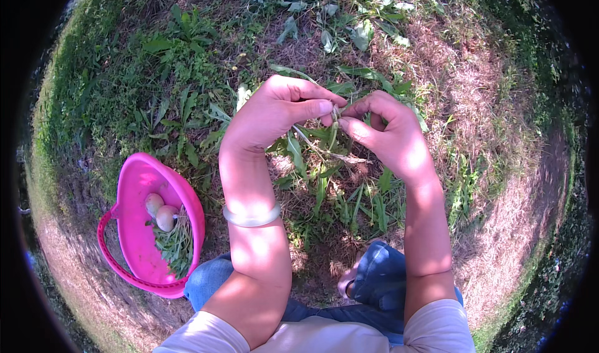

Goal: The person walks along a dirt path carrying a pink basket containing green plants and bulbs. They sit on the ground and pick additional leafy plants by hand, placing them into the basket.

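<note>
My left hand [285, 105], with a pale bangle [252, 216] on its forearm, pinches a small withered green plant piece [335, 119] between thumb and fingers. My right hand [388, 128] meets it from the other side, its thumb and forefinger closed on the same piece. Thin stems and a dry, pale leaf [348, 158] hang below the fingertips. Under both hands grow long-leaved green weeds [323, 189]. How the stems join between the fingers is hard to tell.
A bright pink plastic basket [133, 240] with a handle stands at the left, by my knee. Two pale round vegetables [166, 218] and a bunch of leafy greens [178, 252] lie in it. Wilted broad leaves [362, 34] lie on the grass ahead. My shoe [347, 280] shows below.
</note>
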`<action>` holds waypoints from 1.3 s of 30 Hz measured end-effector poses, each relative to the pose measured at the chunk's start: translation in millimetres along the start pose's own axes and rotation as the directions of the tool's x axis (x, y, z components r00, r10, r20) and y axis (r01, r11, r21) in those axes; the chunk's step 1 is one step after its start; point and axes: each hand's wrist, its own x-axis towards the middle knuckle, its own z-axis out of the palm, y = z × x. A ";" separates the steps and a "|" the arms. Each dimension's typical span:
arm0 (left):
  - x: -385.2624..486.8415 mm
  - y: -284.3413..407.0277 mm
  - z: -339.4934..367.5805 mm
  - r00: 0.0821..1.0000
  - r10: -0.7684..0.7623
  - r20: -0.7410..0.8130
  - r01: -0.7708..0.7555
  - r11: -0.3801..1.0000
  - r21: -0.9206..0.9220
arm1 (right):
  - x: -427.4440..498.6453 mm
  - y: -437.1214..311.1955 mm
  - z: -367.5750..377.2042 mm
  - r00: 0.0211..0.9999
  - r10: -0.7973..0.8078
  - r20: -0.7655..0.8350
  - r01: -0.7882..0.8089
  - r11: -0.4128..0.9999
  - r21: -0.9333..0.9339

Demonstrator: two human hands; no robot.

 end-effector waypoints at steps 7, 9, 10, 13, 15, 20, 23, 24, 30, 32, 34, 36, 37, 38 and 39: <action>2.1 -3.1 3.2 1.000 -0.015 0.007 0.015 0.999 -0.046 | -1.5 7.7 1.3 0.998 -0.056 -0.023 0.057 0.998 0.027; 2.8 -3.0 2.7 0.998 -0.042 0.051 0.044 0.998 -0.045 | -2.0 10.1 -1.0 0.996 -0.078 -0.042 0.079 0.996 0.034; 3.4 -2.7 1.3 0.995 -0.058 0.085 0.061 0.998 -0.035 | -2.3 9.3 -1.4 0.991 -0.111 -0.069 0.112 0.994 0.005; 7.6 -2.2 2.5 0.980 -0.111 0.166 0.104 0.993 0.054 | -0.2 9.6 -6.1 0.954 -0.247 -0.170 0.215 0.959 -0.186; 11.8 -3.1 3.3 0.974 -0.109 0.197 0.097 0.993 0.071 | 2.2 8.6 -13.7 0.966 -0.249 -0.068 0.216 0.925 -0.312; 8.5 -14.8 -4.1 0.982 -0.112 0.152 0.108 0.994 0.037 | -1.3 32.1 -22.4 0.958 -0.113 0.264 0.223 0.871 -0.438; 25.9 -34.2 15.6 0.983 -0.093 0.160 0.096 0.995 -0.009 | -1.5 8.3 -17.4 0.916 0.170 0.364 -0.241 0.958 0.157; 36.0 -39.1 30.9 0.986 -0.079 0.146 0.083 0.996 -0.022 | 1.7 13.2 -23.5 0.922 0.214 0.324 -0.240 0.970 0.043; 42.8 -55.3 61.8 0.993 -0.110 -0.047 0.116 0.981 0.153 | -2.8 23.7 -34.7 0.905 0.354 0.237 -0.349 0.935 -0.063; 42.1 -41.1 58.6 0.977 -0.200 -0.077 0.210 0.962 0.173 | -0.3 20.8 -38.5 0.895 0.401 0.197 -0.378 0.914 -0.146; 39.2 -38.0 48.3 0.980 -0.131 -0.147 0.151 0.980 0.133 | 0.0 28.4 -47.8 0.910 0.378 0.168 -0.383 0.924 -0.004; 36.2 -36.2 26.5 0.946 -0.159 -0.282 0.183 0.981 0.060 | -3.2 27.5 -56.0 0.931 0.320 0.174 -0.360 0.881 0.307; 33.8 -36.7 16.1 0.926 -0.132 -0.354 0.151 0.988 0.026 | 0.9 30.7 -57.2 0.891 0.445 0.086 -0.448 0.834 0.323; 29.6 -37.1 4.5 0.899 -0.105 -0.425 0.113 0.994 -0.006 | 11.0 36.6 -51.5 0.905 0.420 -0.068 -0.421 0.862 -0.284; 22.4 -41.3 -8.2 0.880 -0.125 -0.459 0.088 0.991 -0.100 | 13.2 54.9 -47.9 0.906 0.390 -0.165 -0.422 0.857 -0.295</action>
